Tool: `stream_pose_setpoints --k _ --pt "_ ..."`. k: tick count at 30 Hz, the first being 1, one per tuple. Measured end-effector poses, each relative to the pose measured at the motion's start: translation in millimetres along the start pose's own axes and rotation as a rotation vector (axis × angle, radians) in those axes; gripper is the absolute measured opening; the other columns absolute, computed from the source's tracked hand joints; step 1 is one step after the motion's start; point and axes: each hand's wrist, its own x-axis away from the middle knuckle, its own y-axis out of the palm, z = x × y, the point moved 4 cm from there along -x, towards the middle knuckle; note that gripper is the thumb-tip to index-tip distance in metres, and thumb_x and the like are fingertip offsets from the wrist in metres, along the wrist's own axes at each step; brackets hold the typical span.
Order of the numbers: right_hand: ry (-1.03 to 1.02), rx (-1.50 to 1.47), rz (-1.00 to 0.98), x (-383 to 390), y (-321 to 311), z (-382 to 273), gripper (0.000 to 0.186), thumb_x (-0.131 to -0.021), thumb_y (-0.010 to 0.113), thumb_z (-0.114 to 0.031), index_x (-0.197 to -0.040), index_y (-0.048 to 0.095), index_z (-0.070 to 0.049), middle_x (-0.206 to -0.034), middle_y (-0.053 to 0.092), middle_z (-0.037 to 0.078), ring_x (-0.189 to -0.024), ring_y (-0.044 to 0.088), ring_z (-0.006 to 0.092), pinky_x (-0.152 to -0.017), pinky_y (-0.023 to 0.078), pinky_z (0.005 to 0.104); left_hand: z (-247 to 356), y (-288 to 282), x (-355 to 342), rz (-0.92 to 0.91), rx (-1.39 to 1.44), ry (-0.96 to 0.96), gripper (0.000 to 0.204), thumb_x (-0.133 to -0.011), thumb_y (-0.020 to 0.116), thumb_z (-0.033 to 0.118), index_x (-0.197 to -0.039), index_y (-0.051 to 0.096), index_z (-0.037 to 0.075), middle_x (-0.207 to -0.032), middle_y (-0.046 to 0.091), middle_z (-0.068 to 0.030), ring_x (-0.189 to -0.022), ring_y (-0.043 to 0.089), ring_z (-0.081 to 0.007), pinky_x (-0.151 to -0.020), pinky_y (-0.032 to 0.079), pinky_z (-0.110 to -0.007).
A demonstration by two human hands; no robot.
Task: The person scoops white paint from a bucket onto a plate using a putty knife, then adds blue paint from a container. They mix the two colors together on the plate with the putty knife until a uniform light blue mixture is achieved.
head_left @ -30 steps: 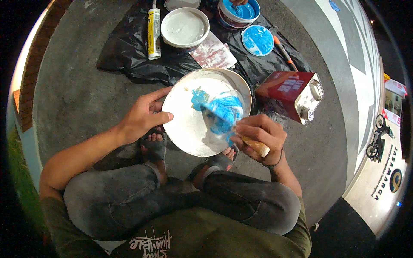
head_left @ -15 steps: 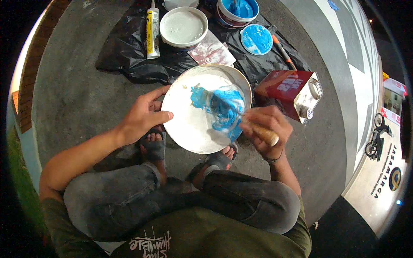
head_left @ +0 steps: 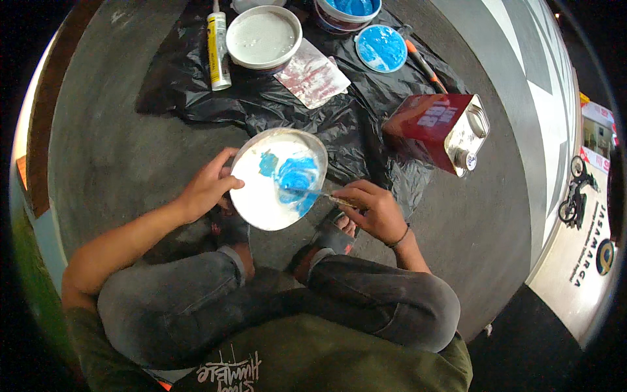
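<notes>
My left hand (head_left: 204, 191) grips the left rim of a round white pan (head_left: 260, 201), thumb on top, in front of my crossed legs. Blue paint (head_left: 297, 173) is smeared with white on the pan's right side, with a smaller teal patch beside it. My right hand (head_left: 372, 209) is closed on the handle of a putty knife (head_left: 312, 193), its blade tip in the blue paint. A red metal can (head_left: 421, 127) stands beyond my right hand on crumpled black plastic (head_left: 176, 78).
Further off on the plastic are a tub of pale compound (head_left: 261, 36), a yellow cartridge (head_left: 216, 49), dusty sandpaper (head_left: 312, 75), a blue-painted lid (head_left: 380, 49), a bucket of blue paint (head_left: 347, 13) and an orange-handled tool (head_left: 421, 62). A motorbike (head_left: 576, 193) is at the far right.
The pan has shifted left and looks smaller and more tilted. My right hand and knife have moved left with it. Another person's fingers at the blue bucket are out of view now.
</notes>
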Motion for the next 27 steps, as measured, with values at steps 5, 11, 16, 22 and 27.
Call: stream_pose_setpoints --k 5,11,16,22,27 --pt "0.110 0.074 -0.077 16.3 23.0 15.6 0.029 -0.080 0.072 -0.010 -0.105 0.060 -0.009 -0.091 0.066 0.015 -0.079 0.068 0.0363 -0.066 0.055 0.0448 -10.7 -0.1 4.7 -0.103 -0.124 -0.043 0.063 -0.086 0.061 0.011 -0.144 0.036 0.013 -0.104 0.065 -0.0085 -0.090 0.064 -0.0170 -0.064 0.054 -0.031" --pt "0.136 -0.119 0.151 16.6 -0.7 22.3 0.029 -0.080 0.075 -0.009 -0.107 0.064 -0.007 -0.092 0.068 0.013 -0.078 0.070 0.0314 -0.067 0.056 0.0393 23.0 -1.7 -17.6 -0.017 -0.070 0.045 0.057 -0.089 0.057 0.015 -0.143 0.041 0.011 -0.109 0.061 -0.0071 -0.097 0.061 -0.0141 -0.078 0.051 -0.029" --pt "0.102 -0.080 0.438 14.3 -24.5 40.1 0.028 -0.079 0.079 -0.005 -0.106 0.068 -0.005 -0.094 0.070 0.010 -0.081 0.070 0.0244 -0.074 0.054 0.0310 55.9 43.3 -65.1 0.111 0.081 0.302 0.053 -0.093 0.055 0.023 -0.142 0.045 0.005 -0.120 0.059 -0.0091 -0.111 0.055 -0.0163 -0.097 0.042 -0.029" --pt "0.476 -0.047 0.307 18.9 -22.3 65.6 0.027 -0.086 0.071 -0.012 -0.113 0.067 -0.009 -0.090 0.068 0.015 -0.079 0.068 0.0341 -0.067 0.053 0.0407 16.5 96.9 -91.4 0.423 0.164 0.405 0.051 -0.101 0.054 0.033 -0.141 0.043 0.005 -0.131 0.055 -0.0120 -0.119 0.052 -0.0196 -0.103 0.040 -0.034" --pt "0.382 -0.013 0.386 25.9 -18.7 75.4 0.027 -0.090 0.068 -0.014 -0.116 0.069 -0.012 -0.092 0.068 0.015 -0.080 0.067 0.0365 -0.067 0.053 0.0433 -30.7 137.9 -90.7 0.441 0.671 0.336 0.061 -0.106 0.053 0.026 -0.154 0.022 0.004 -0.146 0.043 -0.0143 -0.133 0.044 -0.0225 -0.112 0.035 -0.038"
